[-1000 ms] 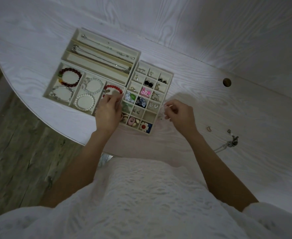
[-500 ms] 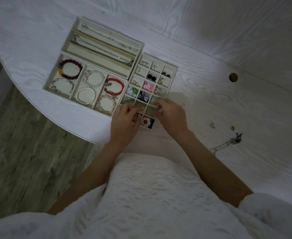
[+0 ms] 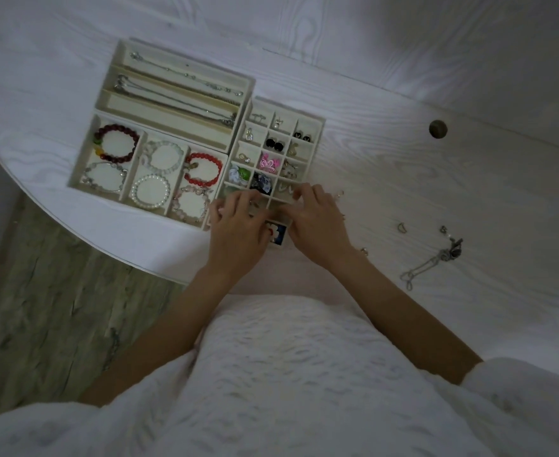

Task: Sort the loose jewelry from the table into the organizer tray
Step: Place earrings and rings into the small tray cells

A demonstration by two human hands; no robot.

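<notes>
Both hands (image 3: 276, 222) rest over the organizer tray's (image 3: 317, 127) near cells.

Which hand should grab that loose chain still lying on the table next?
Probably the right hand. The chain lies on the table to its right, outside the small-compartment tray, with nothing between. The left hand would have to cross over.

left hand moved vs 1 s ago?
Yes. The left hand has gone from the red bracelet compartment toward the person and rightward, to the near rows of the small-grid tray, close beside the right hand.
</notes>
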